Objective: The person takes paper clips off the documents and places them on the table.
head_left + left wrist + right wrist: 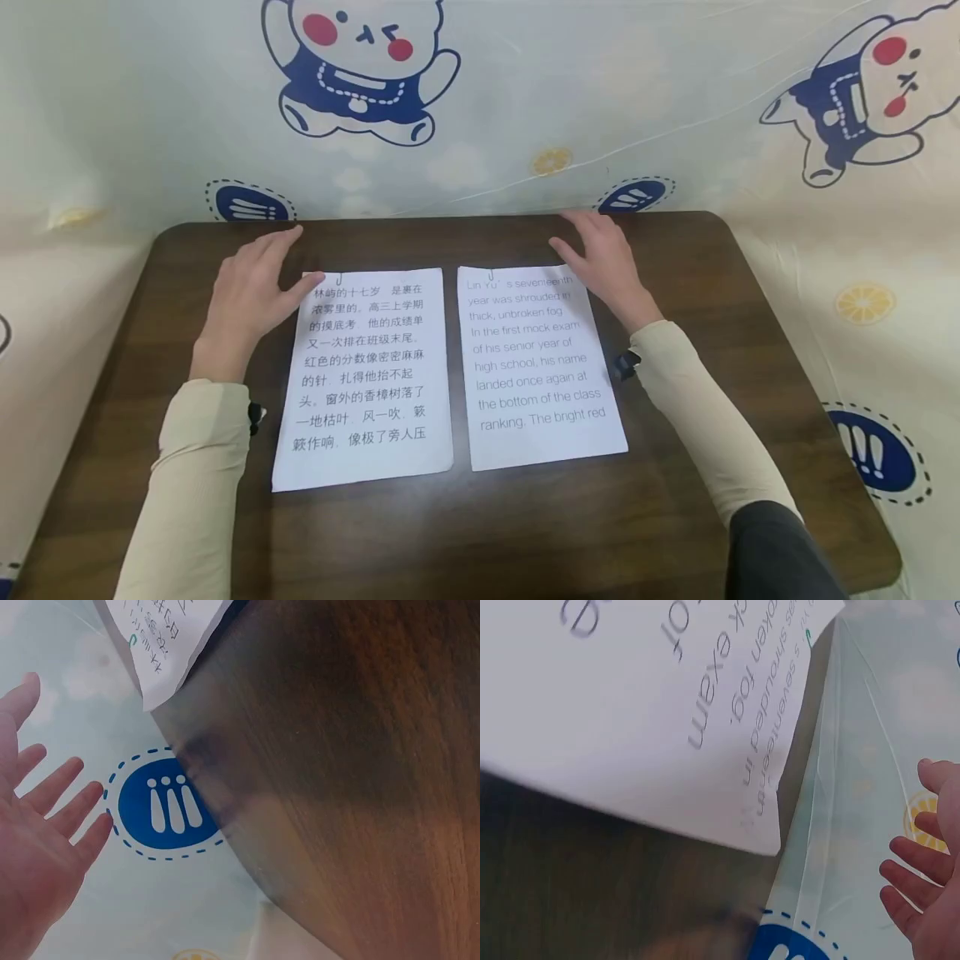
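Note:
Two stacks of printed paper lie side by side on a dark wooden table. The left sheet (367,375) bears Chinese text, the right sheet (536,367) English text, and each has a paper clip at its top edge. My left hand (251,292) is at the upper left corner of the Chinese sheet, fingers extended and thumb out over that corner. At the upper right corner of the English sheet is my right hand (603,262), its fingers relaxed and spread. Both wrist views show the palms with nothing in them: the left hand (45,832) and the right hand (930,862).
The brown table (525,525) has rounded corners. Behind it and at its sides hangs a pale cloth (510,100) printed with cartoon figures, orange slices and blue ovals. A small dark device sits on each wrist.

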The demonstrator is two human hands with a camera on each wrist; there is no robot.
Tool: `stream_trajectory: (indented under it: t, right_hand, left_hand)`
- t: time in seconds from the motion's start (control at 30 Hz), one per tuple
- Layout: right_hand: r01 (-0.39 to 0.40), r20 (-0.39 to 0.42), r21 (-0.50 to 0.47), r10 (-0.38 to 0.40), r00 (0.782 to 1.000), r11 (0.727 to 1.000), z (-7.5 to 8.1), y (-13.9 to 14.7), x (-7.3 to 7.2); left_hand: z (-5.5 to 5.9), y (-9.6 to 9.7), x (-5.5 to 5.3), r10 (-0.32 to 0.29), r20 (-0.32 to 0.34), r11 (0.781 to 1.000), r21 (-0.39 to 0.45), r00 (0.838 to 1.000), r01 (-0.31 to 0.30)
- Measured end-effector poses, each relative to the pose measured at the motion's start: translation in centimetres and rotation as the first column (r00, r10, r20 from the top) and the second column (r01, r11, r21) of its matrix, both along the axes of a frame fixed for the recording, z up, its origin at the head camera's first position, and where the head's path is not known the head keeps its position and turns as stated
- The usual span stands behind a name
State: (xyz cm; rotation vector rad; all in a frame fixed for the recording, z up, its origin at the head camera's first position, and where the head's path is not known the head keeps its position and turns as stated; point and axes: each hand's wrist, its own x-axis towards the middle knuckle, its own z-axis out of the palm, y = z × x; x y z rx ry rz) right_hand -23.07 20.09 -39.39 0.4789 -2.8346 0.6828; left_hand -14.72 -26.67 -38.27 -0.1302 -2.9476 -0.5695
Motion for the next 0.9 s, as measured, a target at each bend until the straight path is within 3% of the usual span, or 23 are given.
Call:
stream_trajectory:
  t: [0.47, 0.9]
  right_hand:
    - [-0.012, 0.004, -0.030, 0.012, 1.000, 0.999, -0.3, -2.8, 0.4]
    - [-0.008, 0.059, -0.055, 0.011, 0.998, 0.998, -0.8, -5.2, 0.7]
  left_hand:
    - [-0.3, -0.3, 0.3, 0.037, 0.085, 0.998, 0.040, 0.996, -0.040]
    - [-0.8, -0.3, 0.3, 0.031, 0.108, 0.998, 0.050, 0.994, -0.037]
